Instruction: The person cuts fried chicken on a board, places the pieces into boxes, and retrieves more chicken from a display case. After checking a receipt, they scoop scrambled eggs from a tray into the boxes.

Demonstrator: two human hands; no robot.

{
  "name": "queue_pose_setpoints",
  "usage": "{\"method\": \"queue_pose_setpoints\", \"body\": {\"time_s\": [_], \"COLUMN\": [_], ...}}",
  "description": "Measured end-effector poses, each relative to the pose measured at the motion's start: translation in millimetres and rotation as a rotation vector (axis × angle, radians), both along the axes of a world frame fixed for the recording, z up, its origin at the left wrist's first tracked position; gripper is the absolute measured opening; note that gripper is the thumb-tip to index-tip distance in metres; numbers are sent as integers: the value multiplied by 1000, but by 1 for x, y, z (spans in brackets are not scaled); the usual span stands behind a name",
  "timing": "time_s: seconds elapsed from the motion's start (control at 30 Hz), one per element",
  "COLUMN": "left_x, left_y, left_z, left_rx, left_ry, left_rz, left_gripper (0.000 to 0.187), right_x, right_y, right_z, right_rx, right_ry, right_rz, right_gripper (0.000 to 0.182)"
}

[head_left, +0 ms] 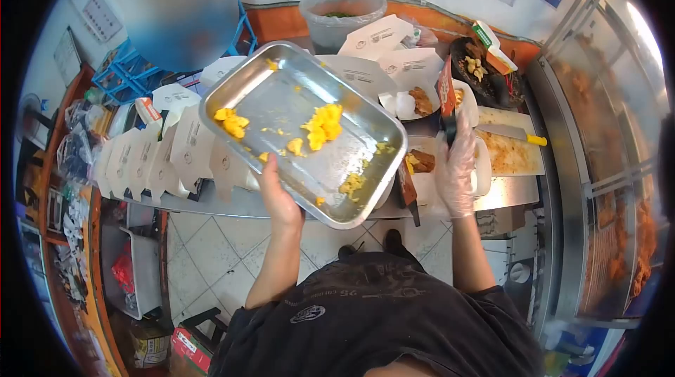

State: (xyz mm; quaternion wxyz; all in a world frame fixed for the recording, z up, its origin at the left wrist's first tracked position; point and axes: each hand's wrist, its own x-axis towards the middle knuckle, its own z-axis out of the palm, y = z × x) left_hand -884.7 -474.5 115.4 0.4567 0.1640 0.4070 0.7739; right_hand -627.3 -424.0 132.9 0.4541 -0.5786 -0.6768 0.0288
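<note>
My bare left hand [278,194] grips the near edge of a rectangular metal tray [264,120], thumb over the rim. The tray is tilted above the counter. Clumps of yellow scrambled egg [324,126] and smaller bits lie in it. My right hand [457,170], in a clear plastic glove, is stretched out beside the raised dark-and-red lid [446,94] of a takeaway box; contact is hard to make out. Around it stand open white boxes, one with a rice mound [405,106] and a fried brown piece [422,101], another with brown and yellow food [420,161].
Several folded white boxes [193,141] line the counter at left. A yellow-handled knife [503,131] lies on a stained cutting board [517,152]. A dark stone mortar [478,75] sits behind it. A glass display case [605,166] stands right, a lined bucket [342,15] at the back.
</note>
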Motion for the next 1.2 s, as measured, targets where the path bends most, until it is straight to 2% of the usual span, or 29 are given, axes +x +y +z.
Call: {"method": "queue_pose_setpoints", "body": {"time_s": [0.07,0.1,0.17,0.2,0.27,0.37,0.4,0.43,0.53,0.6,0.7,0.8,0.9,0.97,1.07,1.13,1.2], "left_x": [1,3,12,21,36,39,40,42,39,38,46,49,53,57,61,62,61], "left_y": [-3,-6,-11,-14,-25,-23,-21,-21,-20,-19,-15,-15,-15,-13,-8,-6,-5], "left_z": [-9,-9,-3,6,26,18,15,14,13,16,23,34,33,28,17,16,15], "left_rx": [46,47,113,82,84,88,79,70,25,31,-2,15,12,14,34,-26,-32], "left_ry": [40,40,15,-94,-65,-6,3,13,-18,-86,3,-27,-60,-54,-28,1,6], "left_rz": [-60,-56,-99,-114,-131,-115,-35,44,-19,-111,-13,-12,-36,-37,34,74,64], "left_gripper": [50,50,51,49,48,45,44,43,46,43,44,44,45,46,45,46,46], "right_x": [-21,-35,-65,-78,-95,-94,-91,-89,-73,-75,-68,-52,-37,-31,-34,-37,-37], "right_y": [-11,-12,-13,-14,-14,-20,-31,-35,-26,-8,-3,1,0,-1,-3,-10,-12], "right_z": [52,66,81,76,61,59,63,68,78,84,95,104,103,93,88,101,105], "right_rx": [-105,-104,-241,-239,-196,-115,-171,-173,-355,-325,-219,-359,-231,-193,-210,-357,-411], "right_ry": [150,149,-299,-300,-698,-679,-689,-690,-718,-680,-665,-770,-740,-716,-731,-857,-865], "right_rz": [335,340,547,551,518,681,819,839,1140,1133,1170,1294,1019,997,950,1130,1123], "right_gripper": [69,69,65,65,62,59,58,58,56,57,60,65,66,63,60,58,55]}}
